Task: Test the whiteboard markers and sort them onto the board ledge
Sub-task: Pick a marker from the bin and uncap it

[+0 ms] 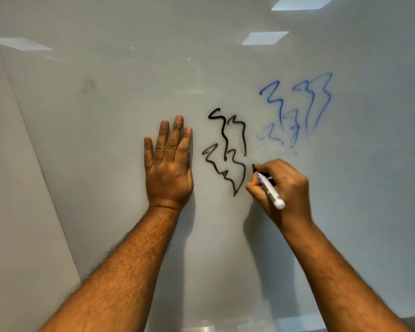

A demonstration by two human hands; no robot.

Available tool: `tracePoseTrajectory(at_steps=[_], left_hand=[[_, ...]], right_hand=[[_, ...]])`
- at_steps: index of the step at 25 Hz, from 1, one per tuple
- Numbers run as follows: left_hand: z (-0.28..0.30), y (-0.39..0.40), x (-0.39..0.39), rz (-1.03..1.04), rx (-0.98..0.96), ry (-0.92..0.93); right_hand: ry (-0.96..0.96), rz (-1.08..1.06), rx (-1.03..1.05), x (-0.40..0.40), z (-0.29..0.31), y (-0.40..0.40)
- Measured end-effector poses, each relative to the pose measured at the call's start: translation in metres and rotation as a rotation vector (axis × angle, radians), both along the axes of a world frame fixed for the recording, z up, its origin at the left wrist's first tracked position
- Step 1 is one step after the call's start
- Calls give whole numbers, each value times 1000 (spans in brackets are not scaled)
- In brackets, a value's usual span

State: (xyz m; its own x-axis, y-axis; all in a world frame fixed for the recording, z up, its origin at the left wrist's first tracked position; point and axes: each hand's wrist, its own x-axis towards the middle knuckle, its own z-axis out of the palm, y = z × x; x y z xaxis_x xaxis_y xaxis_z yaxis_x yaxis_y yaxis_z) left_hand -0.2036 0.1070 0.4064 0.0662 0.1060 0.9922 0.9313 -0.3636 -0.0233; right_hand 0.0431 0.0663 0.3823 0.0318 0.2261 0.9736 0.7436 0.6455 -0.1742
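Note:
A white-barrelled black marker (271,190) is gripped in my right hand (282,188), its dark tip touching the whiteboard (106,92) just right of a black squiggle (228,152). Up and to the right is a blue squiggle (300,109), partly faint. My left hand (169,164) lies flat on the board with fingers together and pointing up, left of the black squiggle, holding nothing. The board ledge (209,328) shows as a pale metallic strip at the bottom edge, between my forearms.
The board's left edge (34,164) runs diagonally down, with a plain wall (7,212) beside it. Ceiling lights reflect near the board's top.

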Motion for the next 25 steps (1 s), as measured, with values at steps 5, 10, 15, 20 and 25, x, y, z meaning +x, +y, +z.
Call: tracePoseTrajectory(at_steps=[5, 10, 15, 20, 25], left_hand=[[-1, -2, -1, -14, -28, 1], [-6, -13, 3, -149, -121, -61], [-57, -52, 34, -459, -328, -221], [-99, -79, 70, -623, -465, -380], [-117, -97, 107, -704, -652, -375]], right_hand=[[-92, -31, -57, 2, -2, -2], [120, 150, -415, 11, -21, -32], [529, 464, -582, 6, -36, -61], [500, 639, -635, 7, -35, -86], [426, 745, -759, 36, -54, -97]])
